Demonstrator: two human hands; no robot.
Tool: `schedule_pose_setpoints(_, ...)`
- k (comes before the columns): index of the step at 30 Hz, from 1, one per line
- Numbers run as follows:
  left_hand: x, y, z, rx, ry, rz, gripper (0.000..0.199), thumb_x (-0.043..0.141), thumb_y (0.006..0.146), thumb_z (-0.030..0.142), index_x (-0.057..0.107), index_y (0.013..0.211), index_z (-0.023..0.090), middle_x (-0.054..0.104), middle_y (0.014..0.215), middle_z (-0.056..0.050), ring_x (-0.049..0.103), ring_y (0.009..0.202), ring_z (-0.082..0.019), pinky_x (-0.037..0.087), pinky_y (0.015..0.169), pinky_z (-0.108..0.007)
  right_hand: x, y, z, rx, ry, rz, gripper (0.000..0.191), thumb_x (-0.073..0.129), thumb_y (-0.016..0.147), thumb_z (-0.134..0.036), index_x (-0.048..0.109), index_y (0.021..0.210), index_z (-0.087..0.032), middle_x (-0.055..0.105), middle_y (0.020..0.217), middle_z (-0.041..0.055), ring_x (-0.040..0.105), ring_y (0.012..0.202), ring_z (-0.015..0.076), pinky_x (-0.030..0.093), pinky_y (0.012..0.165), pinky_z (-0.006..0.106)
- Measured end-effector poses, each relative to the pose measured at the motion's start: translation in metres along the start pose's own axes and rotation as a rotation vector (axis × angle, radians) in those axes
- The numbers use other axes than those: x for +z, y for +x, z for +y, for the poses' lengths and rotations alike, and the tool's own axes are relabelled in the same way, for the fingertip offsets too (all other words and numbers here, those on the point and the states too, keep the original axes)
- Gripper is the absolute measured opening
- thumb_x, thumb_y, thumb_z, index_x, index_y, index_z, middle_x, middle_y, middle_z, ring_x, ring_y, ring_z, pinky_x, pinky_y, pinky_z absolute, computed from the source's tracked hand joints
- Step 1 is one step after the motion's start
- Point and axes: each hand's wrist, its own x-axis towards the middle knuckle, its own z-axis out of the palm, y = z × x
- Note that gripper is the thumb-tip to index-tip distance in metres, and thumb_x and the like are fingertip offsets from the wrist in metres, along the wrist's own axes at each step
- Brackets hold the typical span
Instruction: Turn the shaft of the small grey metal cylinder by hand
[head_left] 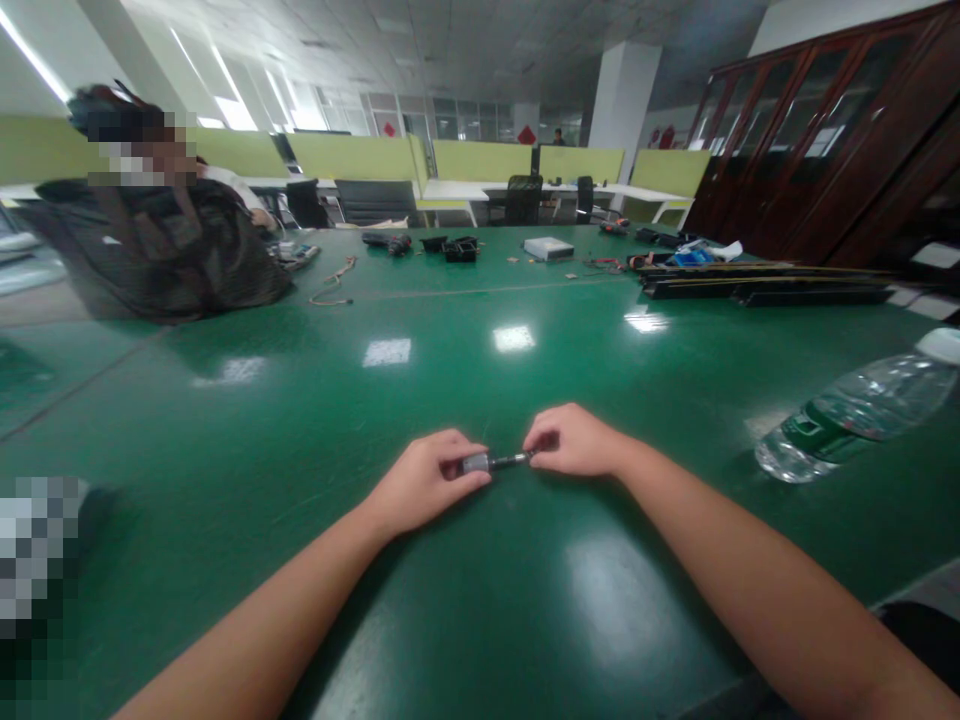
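Low over the green tabletop, my left hand [424,482] is closed, with thumb and fingers around the grey handle of what looks like a small screwdriver [506,461]. A thin dark shaft runs from the handle to the right and ends in a silvery tip. My right hand [574,441] pinches at that tip with thumb and forefinger. Whether a separate small piece sits between those right fingertips is hidden. The tool lies roughly level, pointing from one hand to the other.
A clear water bottle [847,415] lies at the right. Far back are a dark bag [165,250], a pale box [548,248], black parts [459,249], a loose cable [334,285] and long black bars [765,285]. Another person [232,190] is behind the bag.
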Motion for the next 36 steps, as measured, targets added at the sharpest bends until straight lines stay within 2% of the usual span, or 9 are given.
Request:
schedule_pose_setpoints(4,-0.001,0.0,-0.001,-0.002,-0.002,-0.006,0.032,0.064,0.086,0.045,0.074,0.106,0.021,0.066,0.09,-0.004,0.059,0.07,-0.014,0.048,0.064,-0.024,-0.009,-0.002,0.008,0.097,0.067,-0.003,0.014,0.073,0.072,-0.018,0.076,0.085,-0.017,0.07,0.08,0.0018,0.062,0.069,0.0119,0.047,0.065,0.023)
schedule_pose_setpoints(8,-0.001,0.0,-0.001,0.001,0.0,-0.008,0.033,0.064,0.086,0.045,0.074,0.106,0.021,0.066,0.09,-0.004,0.059,0.071,-0.014,0.047,0.065,-0.024,-0.009,-0.001,0.006,0.104,0.117,-0.04,0.016,0.074,0.073,-0.02,0.076,0.088,-0.017,0.07,0.082,0.0023,0.062,0.07,0.0121,0.047,0.064,0.022)
schedule_pose_setpoints(13,0.0,0.001,-0.001,0.024,0.006,-0.004,0.028,0.065,0.086,0.042,0.073,0.106,0.023,0.065,0.09,-0.002,0.058,0.07,-0.014,0.045,0.065,-0.024,0.011,0.007,-0.01,0.027,0.13,-0.047,0.02,0.075,0.077,-0.028,0.076,0.094,-0.018,0.071,0.085,0.0034,0.063,0.074,0.0129,0.046,0.068,0.023)
schedule_pose_setpoints(16,0.001,0.002,-0.001,0.038,0.044,0.003,0.026,0.069,0.082,0.037,0.07,0.102,0.021,0.064,0.088,-0.002,0.057,0.072,-0.015,0.043,0.066,-0.024,0.026,0.014,-0.019,-0.029,0.073,0.039,0.018,0.073,0.079,-0.026,0.076,0.095,-0.019,0.072,0.088,0.0039,0.063,0.079,0.0139,0.045,0.072,0.024)
schedule_pose_setpoints(19,0.003,0.002,-0.003,0.0,0.086,0.012,0.029,0.072,0.077,0.035,0.067,0.101,0.02,0.061,0.082,0.0,0.054,0.069,-0.015,0.041,0.062,-0.024,0.035,0.017,-0.022,-0.016,0.034,0.098,0.017,0.073,0.079,-0.025,0.074,0.095,-0.02,0.072,0.088,0.0028,0.062,0.079,0.0141,0.044,0.072,0.024)
schedule_pose_setpoints(26,0.004,0.002,-0.002,-0.06,0.091,0.001,0.029,0.071,0.077,0.036,0.063,0.101,0.02,0.057,0.076,0.002,0.053,0.066,-0.015,0.039,0.06,-0.024,0.034,0.016,-0.017,-0.136,-0.018,0.088,0.017,0.072,0.078,-0.022,0.073,0.095,-0.019,0.072,0.09,0.0032,0.062,0.086,0.017,0.045,0.078,0.027)
schedule_pose_setpoints(36,0.004,0.001,-0.001,-0.062,0.093,-0.006,0.027,0.071,0.078,0.036,0.062,0.098,0.02,0.057,0.077,0.002,0.053,0.067,-0.015,0.038,0.061,-0.025,0.034,0.016,-0.019,-0.176,-0.033,0.086,0.016,0.068,0.083,-0.024,0.074,0.096,-0.018,0.072,0.088,0.0041,0.06,0.082,0.0161,0.044,0.075,0.026)
